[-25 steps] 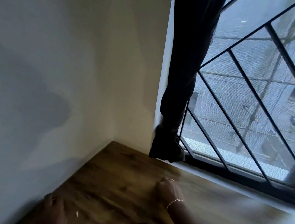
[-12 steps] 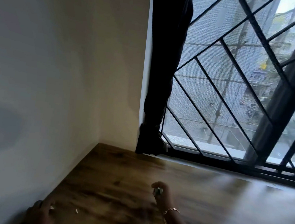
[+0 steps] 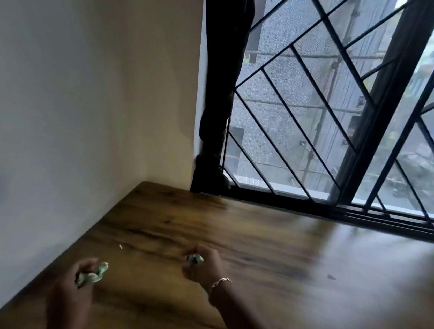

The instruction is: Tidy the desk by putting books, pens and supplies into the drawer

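While the left hand (image 3: 71, 292) pinches one scrap (image 3: 93, 274), the right hand (image 3: 202, 269) pinches another scrap (image 3: 195, 258).

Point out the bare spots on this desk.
The widest bare stretch of the desk lies right of the right hand, up to the window track, with one dark speck. The corner below the curtain is bare too. Tightest: between the left hand and the right, each gripping a crumpled wad, near a white scrap.
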Tool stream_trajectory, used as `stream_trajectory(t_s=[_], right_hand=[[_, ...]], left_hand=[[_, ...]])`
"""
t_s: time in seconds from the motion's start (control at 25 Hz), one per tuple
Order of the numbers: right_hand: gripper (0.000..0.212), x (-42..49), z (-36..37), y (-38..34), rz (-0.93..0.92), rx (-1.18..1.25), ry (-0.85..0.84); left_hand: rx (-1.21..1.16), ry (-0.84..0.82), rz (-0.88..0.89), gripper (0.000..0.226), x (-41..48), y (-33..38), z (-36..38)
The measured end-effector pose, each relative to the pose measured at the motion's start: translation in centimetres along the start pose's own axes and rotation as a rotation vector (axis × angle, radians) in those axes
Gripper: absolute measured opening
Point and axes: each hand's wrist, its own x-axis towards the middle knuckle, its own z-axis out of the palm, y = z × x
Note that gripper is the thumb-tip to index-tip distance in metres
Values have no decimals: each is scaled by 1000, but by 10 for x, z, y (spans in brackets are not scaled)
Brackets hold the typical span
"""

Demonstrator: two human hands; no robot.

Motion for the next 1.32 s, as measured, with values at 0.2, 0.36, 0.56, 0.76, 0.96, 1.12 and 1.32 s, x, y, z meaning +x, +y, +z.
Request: stream_trajectory(t_s=[0.2, 0.36, 0.56, 0.76, 0.96, 1.12, 1.32], right_hand=[[35, -91, 39, -7, 53, 210, -242], [20, -146, 87, -7, 69, 280, -374], [20, -206, 143, -10, 200, 334, -580], [17, -245, 204, 19, 290, 146, -665], [25, -279, 265, 75, 330, -175, -695], [30, -289, 288, 101, 432, -257, -676], [42, -287, 302, 105, 468, -249, -710]], left_hand=[[-189, -117, -108, 37, -103, 41, -47], [-257, -184, -196, 49, -148, 32, -94], [-229, -198, -367, 37, -184, 2, -170], [-188, -297, -664, 23, -219, -54, -214], [-66, -440, -870, 16, -266, -123, -238], [37, -553, -897, 21, -275, -161, -243], [180, -717, -866, 43, -266, -183, -249]])
